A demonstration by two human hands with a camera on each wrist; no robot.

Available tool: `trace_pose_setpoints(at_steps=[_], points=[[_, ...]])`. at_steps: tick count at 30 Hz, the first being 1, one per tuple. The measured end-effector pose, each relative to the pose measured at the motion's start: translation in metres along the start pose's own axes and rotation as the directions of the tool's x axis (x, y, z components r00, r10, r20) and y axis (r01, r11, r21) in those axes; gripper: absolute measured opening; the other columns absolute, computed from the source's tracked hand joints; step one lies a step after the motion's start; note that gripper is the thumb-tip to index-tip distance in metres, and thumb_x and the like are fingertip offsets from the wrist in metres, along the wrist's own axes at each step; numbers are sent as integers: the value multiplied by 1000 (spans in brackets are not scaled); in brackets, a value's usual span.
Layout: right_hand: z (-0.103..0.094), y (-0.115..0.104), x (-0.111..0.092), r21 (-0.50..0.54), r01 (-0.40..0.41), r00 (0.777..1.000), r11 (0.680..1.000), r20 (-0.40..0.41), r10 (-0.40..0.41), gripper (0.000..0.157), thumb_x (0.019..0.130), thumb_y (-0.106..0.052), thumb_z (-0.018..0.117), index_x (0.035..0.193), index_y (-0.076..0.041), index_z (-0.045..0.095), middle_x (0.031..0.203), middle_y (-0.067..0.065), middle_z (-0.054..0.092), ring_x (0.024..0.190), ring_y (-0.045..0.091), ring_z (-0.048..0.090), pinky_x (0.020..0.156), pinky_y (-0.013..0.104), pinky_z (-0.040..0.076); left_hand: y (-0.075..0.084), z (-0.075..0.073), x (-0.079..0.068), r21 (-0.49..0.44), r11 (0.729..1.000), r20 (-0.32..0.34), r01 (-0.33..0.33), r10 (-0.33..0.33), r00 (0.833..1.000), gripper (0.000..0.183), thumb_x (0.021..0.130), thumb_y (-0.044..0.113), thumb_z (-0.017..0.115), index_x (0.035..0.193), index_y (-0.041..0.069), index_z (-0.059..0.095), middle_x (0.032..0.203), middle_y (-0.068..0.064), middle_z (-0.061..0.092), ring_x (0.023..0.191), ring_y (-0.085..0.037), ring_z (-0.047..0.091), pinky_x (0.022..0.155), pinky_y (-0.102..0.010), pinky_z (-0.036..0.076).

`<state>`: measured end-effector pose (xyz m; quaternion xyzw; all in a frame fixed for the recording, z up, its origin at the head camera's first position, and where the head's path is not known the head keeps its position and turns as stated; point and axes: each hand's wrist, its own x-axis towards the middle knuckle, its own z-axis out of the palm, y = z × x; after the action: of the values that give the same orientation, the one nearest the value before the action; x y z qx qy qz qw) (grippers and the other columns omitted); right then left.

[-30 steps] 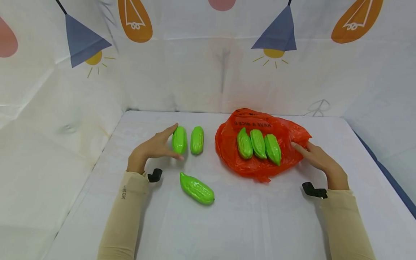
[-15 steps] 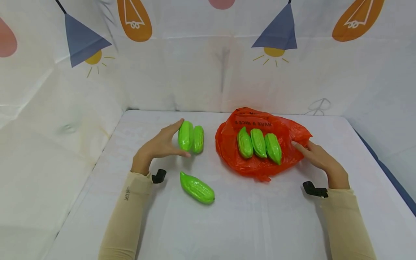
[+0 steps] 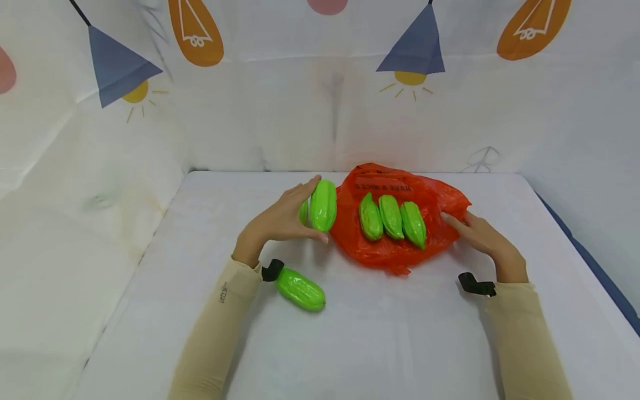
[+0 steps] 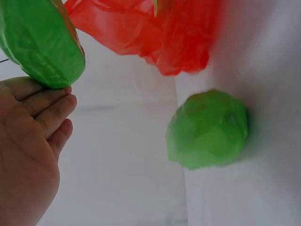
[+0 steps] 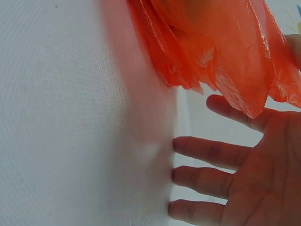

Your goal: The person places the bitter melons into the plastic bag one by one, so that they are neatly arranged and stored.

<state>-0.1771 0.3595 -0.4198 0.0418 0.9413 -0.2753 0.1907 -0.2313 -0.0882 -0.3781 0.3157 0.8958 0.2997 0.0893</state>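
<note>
Held green gourd (image 3: pixel 323 205): just left of red bag (image 3: pixel 367 256), long axis front to back | left hand (image 3: pixel 277 221): on gourd's left, nearer, fingers and thumb clamped on it | right hand (image 3: pixel 487 238): pinches bag's right edge, other fingers apart

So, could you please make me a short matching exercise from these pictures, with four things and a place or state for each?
Things:
1. Left hand
2. Right hand
3. Row of three green vegetables
4. Green vegetable nearest the person

Places or states:
A. At the edge of the red bag
B. On the white table, next to the left sleeve
C. Holding a vegetable between thumb and fingers
D. Surrounded by red plastic in the head view

Right pairs: 1-C, 2-A, 3-D, 4-B.
</note>
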Motion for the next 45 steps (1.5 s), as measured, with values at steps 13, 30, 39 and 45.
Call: trace_pose_setpoints(at_steps=[13,30,39,45], points=[[0,0,3,-4,4,1000,1000,-11,-4,97,95,-71,29,156,0,4,153,33,26,137,53,27,102,77,26,53,1,47,44,988,-6,-146,146,989,130,65,69,79,159,20,3,165,8,8,151,-17,14,123,-44,17],[4,0,3,8,5,1000,1000,-10,-5,98,94,-72,29,156,0,6,152,32,29,136,52,29,103,76,28,81,64,103,163,984,262,-70,25,965,129,69,79,67,159,18,-2,165,4,11,150,-18,21,122,-42,24],[1,-3,3,6,27,1000,1000,-13,-27,97,95,-71,29,155,2,7,152,33,29,137,52,29,105,74,26,67,73,108,259,960,237,109,-172,956,129,70,83,62,158,14,-3,164,-10,14,138,-33,41,115,-46,36],[-1,0,1,-6,47,998,999,-29,-47,95,96,-70,29,155,3,11,150,33,33,135,52,33,106,73,27,74,81,115,266,959,217,95,-156,964,126,69,80,66,156,11,6,160,-9,21,135,-28,43,117,-46,33]])
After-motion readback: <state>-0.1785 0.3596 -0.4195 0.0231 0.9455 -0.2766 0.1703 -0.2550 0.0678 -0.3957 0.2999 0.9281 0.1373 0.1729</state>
